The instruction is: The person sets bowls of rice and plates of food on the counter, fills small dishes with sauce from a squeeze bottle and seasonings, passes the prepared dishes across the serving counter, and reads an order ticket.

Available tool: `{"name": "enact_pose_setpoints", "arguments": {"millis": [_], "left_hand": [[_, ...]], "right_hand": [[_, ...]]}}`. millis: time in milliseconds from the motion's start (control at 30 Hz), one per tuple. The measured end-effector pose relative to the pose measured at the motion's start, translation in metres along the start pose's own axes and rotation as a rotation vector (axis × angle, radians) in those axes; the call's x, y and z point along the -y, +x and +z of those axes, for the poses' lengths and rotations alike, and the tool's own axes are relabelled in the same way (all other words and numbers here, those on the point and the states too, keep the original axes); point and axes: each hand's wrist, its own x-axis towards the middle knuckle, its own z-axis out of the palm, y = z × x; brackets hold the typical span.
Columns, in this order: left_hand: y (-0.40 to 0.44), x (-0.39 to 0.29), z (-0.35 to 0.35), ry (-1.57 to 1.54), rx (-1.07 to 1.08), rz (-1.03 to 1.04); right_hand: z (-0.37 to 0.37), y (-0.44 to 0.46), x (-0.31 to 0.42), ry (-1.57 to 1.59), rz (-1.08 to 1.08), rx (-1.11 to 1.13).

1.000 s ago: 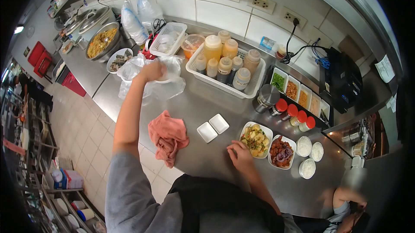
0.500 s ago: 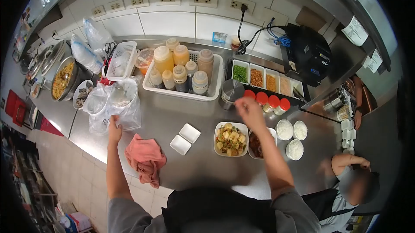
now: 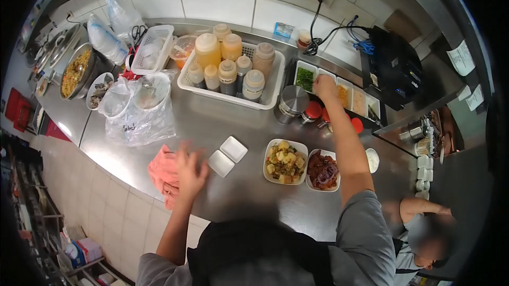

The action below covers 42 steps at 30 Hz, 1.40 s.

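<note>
Clerk: Head view. Right hand: over the row of topping tubs, beside the greens, fingers bunched downward. Grip: cannot tell; the fingertips are hidden.

Checker: The left hand?

Clerk: Left hand: blurred, fingers spread, nothing visibly gripped. Nearest item: one pink cloth, crumpled near the front edge of the table. Contact between hand and cloth: cannot tell.

Checker: Why is the cloth there?

Clerk: Likely for easy reach at the working edge, clear of the food.

Checker: Food, please.

Clerk: Cubed food and glazed pieces topped with onion, each in a white dish, side by side. Placed before the tubs, probably to shorten the reach. Two small saucers, between cloth and food.

Checker: And behind?

Clerk: Sauce bottles, upright, grouped in a white basket, presumably against tipping. Red-lidded jars, lined along the front of the tubs, probably as companions in use. Bagged containers, set to the left, presumably to leave working room.
</note>
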Motion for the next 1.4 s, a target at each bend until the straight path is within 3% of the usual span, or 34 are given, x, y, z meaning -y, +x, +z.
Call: {"name": "enact_pose_setpoints", "arguments": {"millis": [100, 200, 400, 500, 600, 800, 1000, 1100, 1200, 1400], "left_hand": [[-0.004, -0.035, 0.033, 0.221, 0.127, 0.087], [-0.008, -0.033, 0.064, 0.218, 0.121, 0.093], [-0.009, -0.023, 0.094, 0.194, 0.053, 0.065], [-0.005, -0.018, 0.099, 0.101, 0.015, 0.086], [0.006, -0.021, 0.108, 0.106, -0.008, 0.098], [0.022, -0.023, 0.118, 0.105, 0.01, 0.08], [0.01, -0.031, 0.093, 0.2, 0.012, 0.003], [-0.002, -0.029, 0.083, 0.183, 0.001, -0.029], [-0.017, -0.028, 0.073, 0.18, -0.021, -0.038], [-0.042, -0.021, 0.065, 0.146, -0.058, -0.061]], "right_hand": [[-0.012, -0.015, 0.005, 0.116, 0.109, -0.057], [-0.008, -0.014, -0.001, 0.209, 0.251, -0.054], [0.002, -0.018, -0.027, 0.518, 0.257, -0.014], [-0.002, -0.025, -0.023, 0.588, 0.368, -0.048], [-0.02, -0.035, -0.02, 0.833, 0.359, -0.08], [-0.081, -0.077, 0.002, 0.92, 0.29, -0.012], [-0.087, -0.153, 0.059, 1.121, 0.13, 0.211], [-0.069, -0.192, 0.096, 0.917, 0.138, 0.349], [-0.005, -0.215, 0.112, 0.838, -0.055, 0.29], [0.018, -0.238, 0.151, 0.548, -0.109, 0.2]]}}
